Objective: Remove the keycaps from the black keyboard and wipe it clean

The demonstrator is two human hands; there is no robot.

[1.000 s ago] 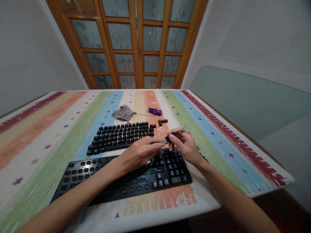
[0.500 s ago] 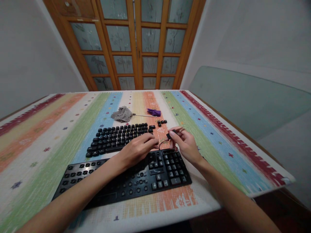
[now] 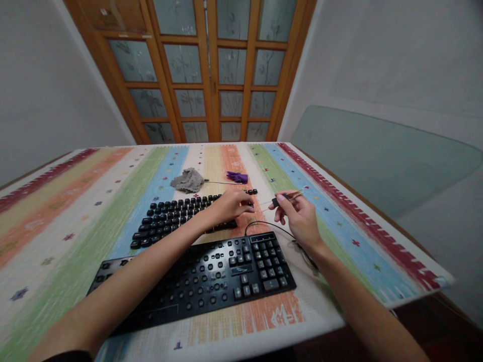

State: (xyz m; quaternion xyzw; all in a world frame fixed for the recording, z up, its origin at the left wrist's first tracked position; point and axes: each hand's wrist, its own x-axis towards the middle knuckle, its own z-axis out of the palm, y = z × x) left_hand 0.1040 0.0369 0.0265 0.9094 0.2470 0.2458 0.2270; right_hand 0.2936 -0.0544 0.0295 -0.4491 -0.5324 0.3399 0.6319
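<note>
My left hand (image 3: 232,205) is over the right end of the rows of loose black keycaps (image 3: 169,217), its fingers bent down and closed. A small dark thing that looks like a keycap shows between the fingertips. To its right, my right hand (image 3: 298,213) is closed around a wire keycap puller (image 3: 277,201) with a black handle. The puller's thin wires stick out towards the left hand. Nearer to me lies a black keyboard (image 3: 204,274), many keys bare, with keycaps still on its number pad. My left forearm hides part of its left side.
Behind the keycaps lie a grey cloth (image 3: 187,181), a thin rod (image 3: 222,182) and a crumpled purple thing (image 3: 237,177). The keyboard's black cable (image 3: 271,224) curves beneath my right hand. A striped cloth (image 3: 68,261) covers the table.
My left hand has moved forward from above the keyboard to the loose keycaps. My right hand has shifted slightly right and turned, so that the puller's wires now show. The head view has shifted slightly.
</note>
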